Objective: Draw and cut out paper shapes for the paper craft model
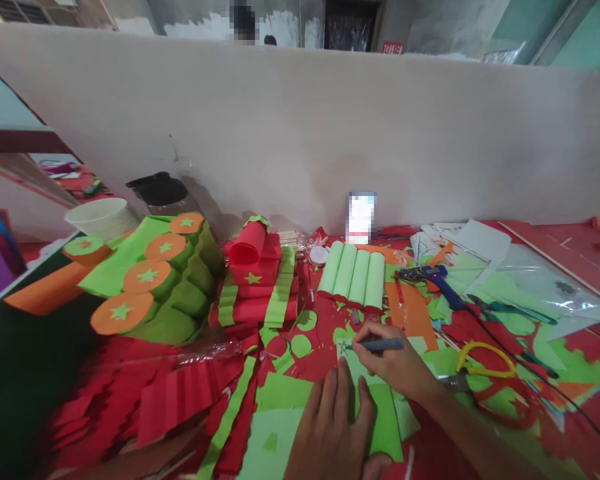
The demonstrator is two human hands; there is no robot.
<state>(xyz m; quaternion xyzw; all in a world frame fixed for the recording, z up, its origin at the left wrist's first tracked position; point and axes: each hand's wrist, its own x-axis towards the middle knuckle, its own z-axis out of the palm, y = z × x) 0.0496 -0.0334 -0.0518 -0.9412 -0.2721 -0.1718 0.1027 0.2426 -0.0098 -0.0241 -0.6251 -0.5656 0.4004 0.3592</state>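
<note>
My right hand (pixel 393 363) grips a blue-grey pen (pixel 380 345) whose tip rests on a small star outline (pixel 344 348) drawn on a light green paper sheet (pixel 380 413). My left hand (pixel 333 433) lies flat on that sheet with fingers stretched out, holding it down. Around them lie green paper circles (pixel 301 345) and red and green scraps.
Four pale green paper rolls (pixel 354 275) lie behind the sheet. Red rolls with green strips (pixel 257 280) and green cylinders with orange star caps (pixel 150 280) stand at left. A blue glue gun (pixel 433 275), yellow-and-red scissors (pixel 490 377) and a black cord lie at right. A white cup (pixel 103 217) stands far left.
</note>
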